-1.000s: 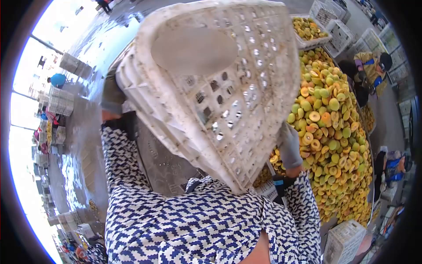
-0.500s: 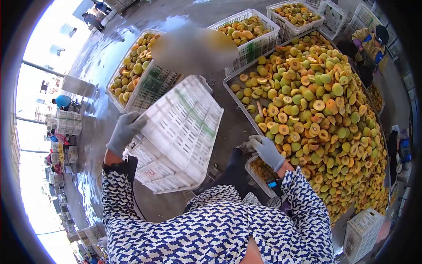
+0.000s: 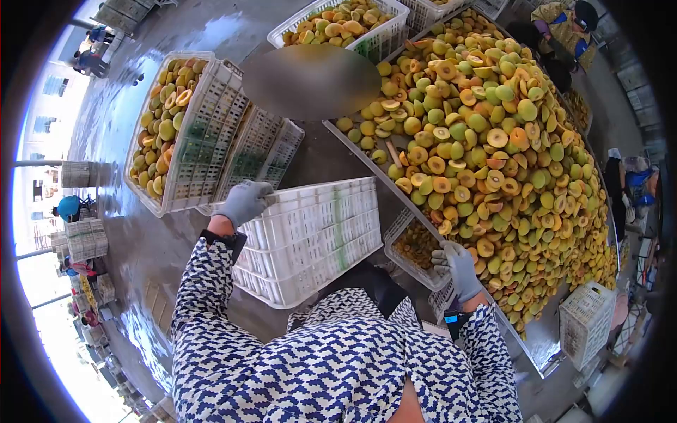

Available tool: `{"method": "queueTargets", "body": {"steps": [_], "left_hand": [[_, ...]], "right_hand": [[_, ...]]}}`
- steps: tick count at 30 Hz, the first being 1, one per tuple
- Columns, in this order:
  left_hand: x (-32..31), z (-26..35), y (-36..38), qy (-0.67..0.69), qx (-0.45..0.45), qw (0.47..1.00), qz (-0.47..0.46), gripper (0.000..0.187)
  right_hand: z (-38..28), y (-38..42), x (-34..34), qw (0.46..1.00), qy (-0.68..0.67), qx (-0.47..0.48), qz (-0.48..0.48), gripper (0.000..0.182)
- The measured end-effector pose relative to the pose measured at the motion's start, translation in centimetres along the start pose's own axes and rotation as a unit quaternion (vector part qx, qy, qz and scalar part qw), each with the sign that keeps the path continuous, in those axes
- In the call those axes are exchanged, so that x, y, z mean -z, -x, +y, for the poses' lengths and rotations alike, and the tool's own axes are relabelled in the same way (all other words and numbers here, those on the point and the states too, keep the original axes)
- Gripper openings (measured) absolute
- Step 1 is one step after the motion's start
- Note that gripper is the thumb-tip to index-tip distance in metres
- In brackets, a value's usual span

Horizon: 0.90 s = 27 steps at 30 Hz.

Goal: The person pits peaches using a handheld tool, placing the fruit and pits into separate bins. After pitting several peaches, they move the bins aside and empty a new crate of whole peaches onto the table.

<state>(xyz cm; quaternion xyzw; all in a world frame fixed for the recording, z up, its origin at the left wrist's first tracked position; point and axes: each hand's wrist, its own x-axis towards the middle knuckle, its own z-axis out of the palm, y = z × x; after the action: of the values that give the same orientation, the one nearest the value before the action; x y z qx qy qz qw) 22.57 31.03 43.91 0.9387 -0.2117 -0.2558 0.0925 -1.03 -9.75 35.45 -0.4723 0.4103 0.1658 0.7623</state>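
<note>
A white slatted crate point(image 3: 310, 236) with a green stripe hangs tilted in front of my body, and its inside is hidden. My left hand point(image 3: 245, 203), in a grey glove, grips its upper left edge. At the near edge of a metal table point(image 3: 377, 169) is my gloved right hand point(image 3: 458, 269), with fingers curled. Whether it holds anything is too small to tell. Halved yellow and green fruit point(image 3: 493, 155) is heaped on the table. Under the table edge, close to my right hand, stands a crate of dark fruit pieces point(image 3: 416, 247).
Fruit-filled crates stand stacked at the left point(image 3: 204, 134) and beyond the table point(image 3: 395, 32). Another white crate point(image 3: 587, 323) is at the right end. A person point(image 3: 564, 32) is across the table. More people and crates are far left. A grey blur hides the upper middle.
The crate in my left hand has swung lower and more level. My right hand has moved right and down along the table edge. The view has shifted, bringing the left stack closer.
</note>
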Motion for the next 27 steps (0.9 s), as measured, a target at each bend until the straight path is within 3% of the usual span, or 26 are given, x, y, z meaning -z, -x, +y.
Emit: {"method": "queueTargets", "body": {"steps": [3,5,8,11,13,16,20,22,27], "left_hand": [[-6.1,-2.1,0.0,-0.024,-0.024,0.999,0.006,0.023],[-10.7,-3.4,0.5,-0.023,-0.042,0.995,0.082,0.017],[-16.2,-5.7,0.1,-0.037,-0.101,0.988,0.114,0.011],[-19.1,-7.4,0.9,-0.072,-0.095,0.981,0.152,0.010],[-20.5,-9.1,2.0,-0.103,-0.074,0.986,0.105,0.011],[-22.7,-11.4,5.4,-0.138,-0.012,0.989,-0.042,0.013],[-29.1,-14.0,10.1,-0.179,0.000,0.983,-0.043,0.011],[-31.0,-14.0,10.5,-0.167,0.155,0.956,-0.186,0.015],[-34.5,-14.5,9.1,-0.141,0.193,0.958,-0.159,0.021]], "right_hand": [[1.4,-0.8,-1.5,0.998,0.047,-0.011,0.038,0.035],[2.6,-1.9,-2.3,0.999,0.048,-0.020,0.012,0.036],[2.8,-2.7,-4.8,0.995,0.082,-0.048,0.017,0.036],[3.3,-4.0,-6.8,0.992,0.111,-0.050,0.013,0.036],[3.4,-5.0,-7.7,0.993,0.107,-0.052,-0.003,0.036],[4.3,-5.6,-9.3,0.990,0.115,-0.073,-0.027,0.036],[4.6,-6.7,-11.3,0.988,0.116,-0.097,-0.034,0.035],[4.6,-7.1,-12.0,0.987,0.118,-0.106,-0.036,0.035],[4.7,-8.1,-11.7,0.976,0.175,-0.126,-0.019,0.034]]}}
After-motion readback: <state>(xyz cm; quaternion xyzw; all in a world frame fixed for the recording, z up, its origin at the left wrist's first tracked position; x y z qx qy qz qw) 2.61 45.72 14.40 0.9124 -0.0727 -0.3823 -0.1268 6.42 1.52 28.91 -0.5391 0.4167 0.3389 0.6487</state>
